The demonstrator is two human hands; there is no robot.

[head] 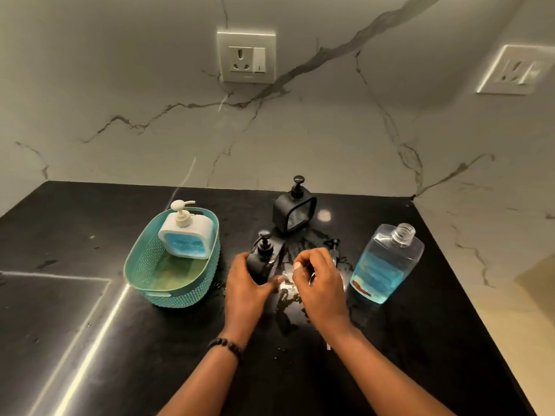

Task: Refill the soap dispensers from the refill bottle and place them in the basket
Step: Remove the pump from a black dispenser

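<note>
A teal basket (141, 267) stands at the left with a white dispenser (187, 235) full of blue soap inside it. A black dispenser (294, 212) stands further back in the middle. My left hand (244, 282) grips a second black dispenser (262, 256) near the front, its pump on top. My right hand (319, 283) is beside it with fingers curled on its right side; what they hold is hidden. The clear refill bottle (386, 262), uncapped and about half full of blue soap, stands at the right.
The black countertop (420, 340) has wet spilled patches around my hands. A small dark object (333, 243), perhaps a cap or pump, lies behind my right hand. A marble wall with a socket (246, 57) rises behind. The counter's right edge runs close to the bottle.
</note>
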